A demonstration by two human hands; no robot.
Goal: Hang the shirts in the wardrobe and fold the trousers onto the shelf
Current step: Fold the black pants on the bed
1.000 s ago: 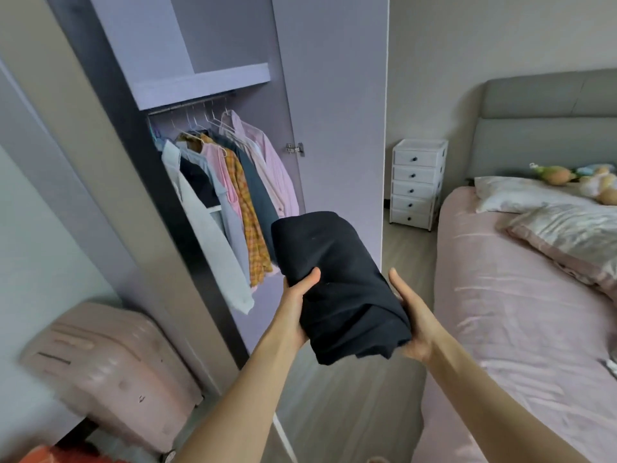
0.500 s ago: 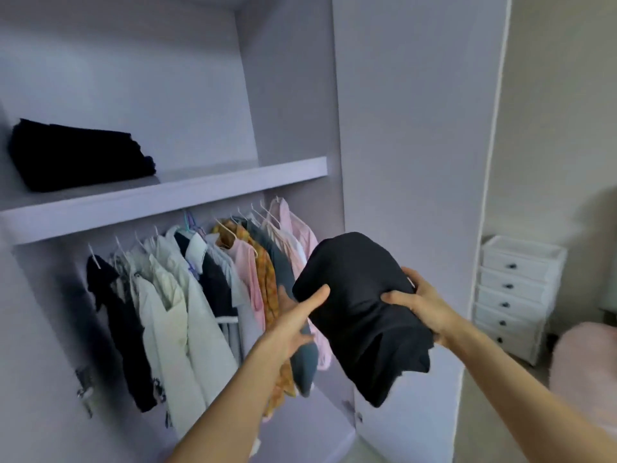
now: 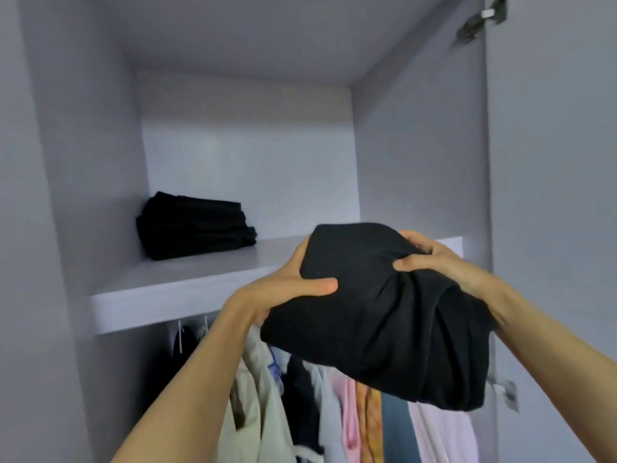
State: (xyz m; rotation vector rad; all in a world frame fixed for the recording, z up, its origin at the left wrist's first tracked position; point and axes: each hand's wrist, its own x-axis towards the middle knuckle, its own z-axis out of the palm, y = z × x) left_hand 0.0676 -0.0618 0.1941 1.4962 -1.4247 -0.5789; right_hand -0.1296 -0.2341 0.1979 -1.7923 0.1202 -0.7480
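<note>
The view looks into a tall built-in cupboard with pale lilac-grey walls (image 3: 83,135). Its back panel (image 3: 247,172) is lighter than the sides and takes a soft, even light from the front. The ceiling panel (image 3: 240,31) of the cupboard is a bit darker and in shadow towards the back corner. On the right stands the open door (image 3: 554,195), the same pale colour, seen from its inner face. A metal hinge (image 3: 480,18) sits at the top of this door, and a second hinge (image 3: 505,392) shows lower down, slightly blurred.
</note>
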